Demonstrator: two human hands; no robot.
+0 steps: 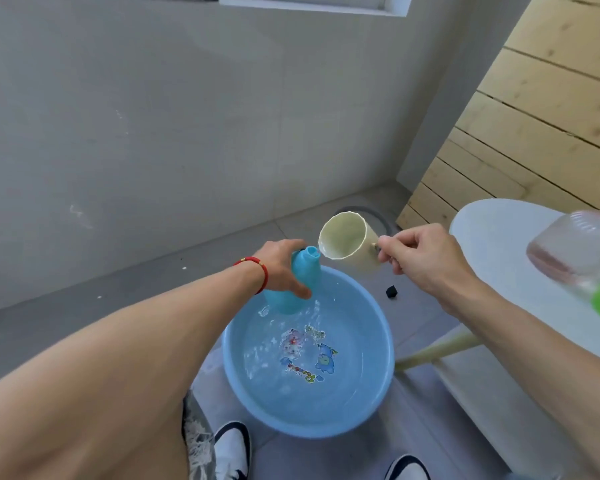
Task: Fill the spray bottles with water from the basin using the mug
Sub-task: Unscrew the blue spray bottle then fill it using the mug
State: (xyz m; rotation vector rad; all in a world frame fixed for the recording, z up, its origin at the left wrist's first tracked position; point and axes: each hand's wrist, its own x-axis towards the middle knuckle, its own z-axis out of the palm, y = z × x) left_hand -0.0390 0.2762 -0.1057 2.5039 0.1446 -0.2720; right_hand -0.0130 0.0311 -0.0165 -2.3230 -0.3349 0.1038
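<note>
Faceted cream mug [349,244] over smooth blue bottle [297,284]

Basin [378,393], inner floor: cartoon decal [309,351] with coloured lettering beneath the figures, wavering under water; letters not legible. No other text, numbers or brands readable.

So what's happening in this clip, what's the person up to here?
A person stands over a blue basin of water on the floor. The left hand grips a blue bottle with its neck open, over the basin's far edge. The right hand holds a cream mug by its handle, tipped with its rim at the bottle's mouth. A clear bottle lies on the white table.
</note>
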